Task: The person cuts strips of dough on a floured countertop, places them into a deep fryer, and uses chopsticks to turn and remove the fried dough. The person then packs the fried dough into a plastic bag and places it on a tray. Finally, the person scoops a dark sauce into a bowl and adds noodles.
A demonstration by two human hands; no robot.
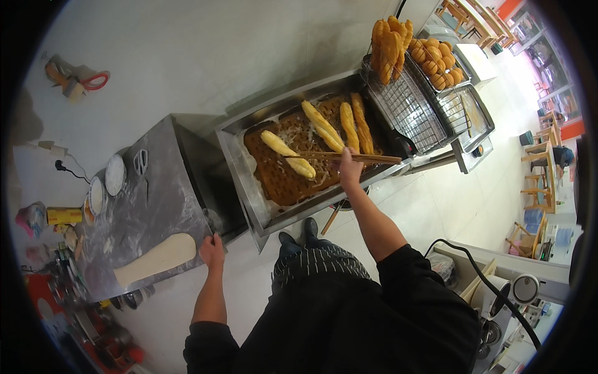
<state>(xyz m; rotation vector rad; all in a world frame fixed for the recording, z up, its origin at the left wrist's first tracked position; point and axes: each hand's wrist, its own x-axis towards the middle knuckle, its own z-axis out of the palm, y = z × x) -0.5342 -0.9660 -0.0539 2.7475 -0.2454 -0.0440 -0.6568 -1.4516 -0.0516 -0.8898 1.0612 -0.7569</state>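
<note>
My right hand [351, 172] grips a pair of long wooden chopsticks [380, 159] above a metal fryer [232, 149] of brown oil. Their tips reach the nearest pale-yellow fried dough stick [280, 148]; whether they pinch it I cannot tell. Several more dough sticks float to the right, among them a pale one [321, 126] and a browner one [362, 124]. At the corner of the floured grey worktable [165, 209], my left hand [212, 250] is closed, and what its fingers hold is unclear. Beside it lies a long flat strip of dough [159, 258].
Right of the fryer stands a wire draining rack [405, 103] with upright fried dough sticks [390, 50] and a basket of round fried balls [435, 62]. Bowls [115, 174] and a strainer [141, 163] sit on the worktable's far side. A black cable [492, 287] curves at the right.
</note>
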